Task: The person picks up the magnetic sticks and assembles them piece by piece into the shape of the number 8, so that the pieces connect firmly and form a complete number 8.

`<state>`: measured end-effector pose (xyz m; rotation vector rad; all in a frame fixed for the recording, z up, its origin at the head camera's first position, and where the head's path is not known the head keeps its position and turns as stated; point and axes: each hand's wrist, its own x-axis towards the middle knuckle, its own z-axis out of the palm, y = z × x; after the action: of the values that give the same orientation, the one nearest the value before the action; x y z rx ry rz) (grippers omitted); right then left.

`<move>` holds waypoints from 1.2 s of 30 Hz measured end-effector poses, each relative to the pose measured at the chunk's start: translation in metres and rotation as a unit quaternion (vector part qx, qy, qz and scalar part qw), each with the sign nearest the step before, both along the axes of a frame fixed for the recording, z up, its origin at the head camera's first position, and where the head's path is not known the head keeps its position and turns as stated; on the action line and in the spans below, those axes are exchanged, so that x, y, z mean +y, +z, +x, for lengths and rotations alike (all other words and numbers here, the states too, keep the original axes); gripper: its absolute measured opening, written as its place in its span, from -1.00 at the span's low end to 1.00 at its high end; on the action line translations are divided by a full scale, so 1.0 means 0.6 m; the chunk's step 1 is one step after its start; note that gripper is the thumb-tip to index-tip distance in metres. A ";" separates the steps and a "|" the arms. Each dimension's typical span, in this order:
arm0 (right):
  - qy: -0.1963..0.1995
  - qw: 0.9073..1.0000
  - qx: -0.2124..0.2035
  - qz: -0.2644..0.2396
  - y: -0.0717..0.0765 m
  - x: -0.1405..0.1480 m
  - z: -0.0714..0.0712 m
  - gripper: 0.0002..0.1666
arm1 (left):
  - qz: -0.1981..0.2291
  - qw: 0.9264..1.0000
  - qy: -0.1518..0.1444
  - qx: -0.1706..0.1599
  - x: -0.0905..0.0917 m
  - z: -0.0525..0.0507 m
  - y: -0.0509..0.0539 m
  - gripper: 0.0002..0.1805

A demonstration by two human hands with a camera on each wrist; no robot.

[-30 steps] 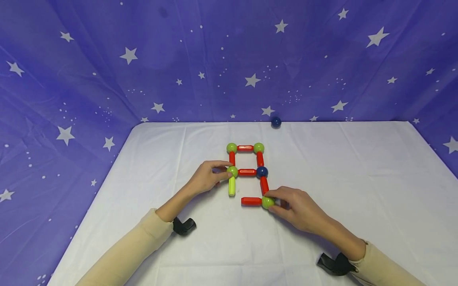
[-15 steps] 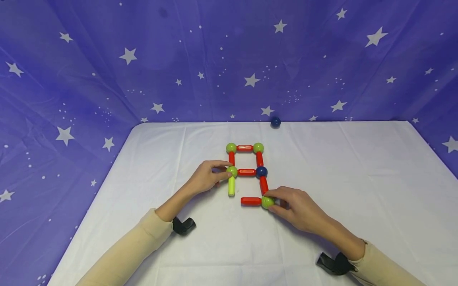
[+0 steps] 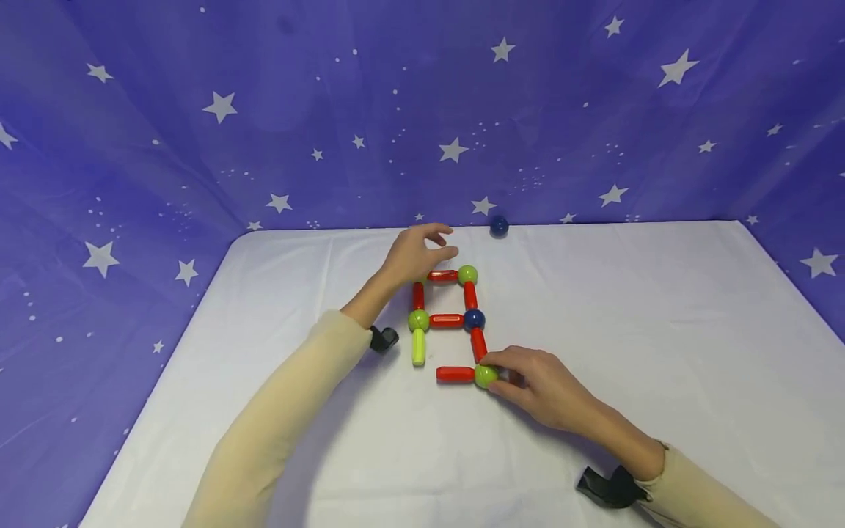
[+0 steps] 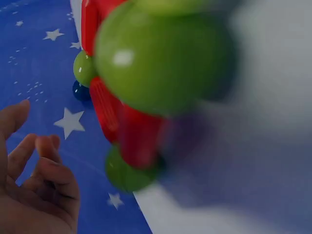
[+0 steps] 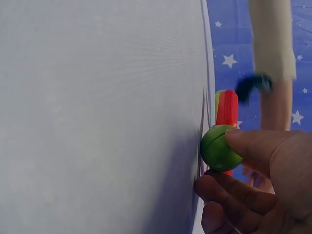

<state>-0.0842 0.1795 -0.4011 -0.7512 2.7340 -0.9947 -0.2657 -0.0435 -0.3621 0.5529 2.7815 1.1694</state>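
A flat frame of magnetic rods and balls lies on the white cloth. My right hand (image 3: 544, 385) pinches the green ball (image 3: 485, 376) at its near right corner between thumb and fingers. A red rod (image 3: 455, 374) points left from that ball, its left end free. Another red rod (image 3: 478, 345) runs up to a blue ball (image 3: 474, 320) in the frame. A yellow-green rod (image 3: 419, 347) hangs from the left green ball (image 3: 419, 320). Over the far left corner my left hand (image 3: 417, 253) hovers with loosely bent fingers, nothing seen between them; it covers most of the corner ball.
A loose blue ball (image 3: 499, 226) sits at the far table edge, right of my left hand. Behind that edge hangs a purple cloth (image 3: 370, 110) with white stars. White tablecloth (image 3: 627, 315) stretches out on both sides of the frame.
My left hand has let go of the left green ball and moved up and away over the far side of the frame. My right hand keeps its pinch. The view has shifted slightly.
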 end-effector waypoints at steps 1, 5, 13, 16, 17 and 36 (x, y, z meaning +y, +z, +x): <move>0.001 1.000 0.002 -0.002 -0.001 0.000 0.000 -0.60 | -0.009 1.000 -0.003 0.001 0.016 -0.012 0.002 -0.52; 0.006 1.000 0.008 -0.008 -0.002 0.000 0.000 -0.61 | -0.049 0.999 -0.003 0.002 0.072 -0.052 0.010 -0.51; 0.005 0.999 0.017 -0.026 -0.006 0.003 0.003 -0.62 | -0.134 0.991 -0.022 -0.022 0.149 -0.088 -0.003 -0.47; 0.009 0.999 0.021 -0.033 -0.009 -0.001 0.004 -0.63 | -0.178 0.984 -0.017 -0.018 0.166 -0.095 -0.016 -0.44; 0.012 0.999 0.022 -0.035 -0.010 -0.003 0.004 -0.64 | -0.189 0.982 -0.012 -0.018 0.169 -0.097 -0.020 -0.44; 0.007 0.999 0.013 -0.031 -0.004 0.007 0.006 -0.63 | -0.126 0.991 0.008 -0.036 0.174 -0.099 -0.014 -0.57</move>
<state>-0.0807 0.1836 -0.4036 -0.7975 2.7286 -1.0777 -0.3253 0.0612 -0.3706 0.4556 2.8150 0.8041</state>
